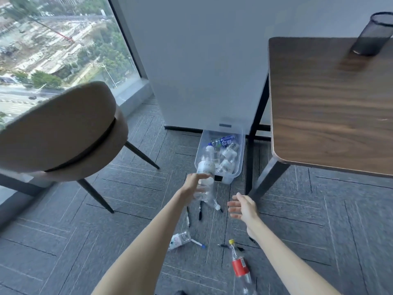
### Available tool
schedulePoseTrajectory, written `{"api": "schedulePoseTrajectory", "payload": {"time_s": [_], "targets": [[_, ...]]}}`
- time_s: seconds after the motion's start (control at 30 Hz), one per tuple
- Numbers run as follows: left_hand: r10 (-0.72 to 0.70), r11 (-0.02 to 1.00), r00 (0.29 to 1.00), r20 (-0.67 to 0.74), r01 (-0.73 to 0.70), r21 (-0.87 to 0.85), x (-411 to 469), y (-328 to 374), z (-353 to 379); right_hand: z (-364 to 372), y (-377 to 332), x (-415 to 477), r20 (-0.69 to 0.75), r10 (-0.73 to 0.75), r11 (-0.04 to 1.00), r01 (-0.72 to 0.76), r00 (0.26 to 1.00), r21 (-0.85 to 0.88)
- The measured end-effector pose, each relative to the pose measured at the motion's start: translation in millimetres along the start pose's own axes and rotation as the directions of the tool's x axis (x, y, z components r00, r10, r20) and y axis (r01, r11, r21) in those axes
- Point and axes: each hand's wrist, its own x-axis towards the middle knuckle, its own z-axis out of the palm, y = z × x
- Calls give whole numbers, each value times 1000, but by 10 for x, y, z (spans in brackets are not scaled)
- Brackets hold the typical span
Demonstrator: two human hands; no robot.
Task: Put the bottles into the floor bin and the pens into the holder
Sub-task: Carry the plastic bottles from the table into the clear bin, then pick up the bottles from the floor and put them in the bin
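Hard to make out: the left hand [192, 184] and the clear bottle [205, 170] are smeared by motion; the bottles piled in the floor bin [239, 167] overlap, so their number is unclear.
Cut off: the red-label bottle [239, 266] runs out at the near edge; the pen holder [372, 33] is clipped at the right edge.
Clear bottle: transparent with a white cap, pointing far, with the cap over the bin's near left rim.
Floor bin: a clear plastic box on the carpet [106, 241] beside the table leg [263, 182].
Loose on the carpet: a white-capped bottle [211, 202], a crushed pink-label bottle [179, 240], black pens [200, 210] and a white-and-blue pen [198, 243].
Pen holder: a black mesh cup, upright at the far right of the tabletop [329, 103].
Left hand: arm stretched out, fingers wrapped round the clear bottle's lower half.
Right hand [242, 206]: palm turned left, fingers spread and released, holding nothing.
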Motion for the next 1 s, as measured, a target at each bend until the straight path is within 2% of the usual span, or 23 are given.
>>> {"api": "schedulePoseTrajectory", "payload": {"time_s": [0.17, 0.33, 0.43, 0.67, 0.87, 1.0], "targets": [[44, 999, 998, 35, -44, -11, 939, -69, 57, -14, 353, 942, -32, -66, 998, 67, 997, 13], [270, 963, 960, 80, -269, -15, 1731, 143, 83, -33, 570, 1838, -42, -140, 990, 140, 989, -1], [332, 933, 943, -2, -328, 145, 2081, -7, 130, -6, 781, 2268, -19, -165, 986, 165, 986, -20], [541, 761, 841, -11, -485, 431, 2664, -826, 25, 31, 1429, 2881, 66, -220, 967, 227, 973, -117], [560, 719, 828, 32, -505, 478, 2850, -1534, -133, 40, 1928, 3104, 102, -236, 938, 254, 966, -235], [470, 747, 879, 75, -442, 497, 2839, -2194, -233, 71, 2304, 3099, 131, -213, 903, 246, 968, -352]]}}
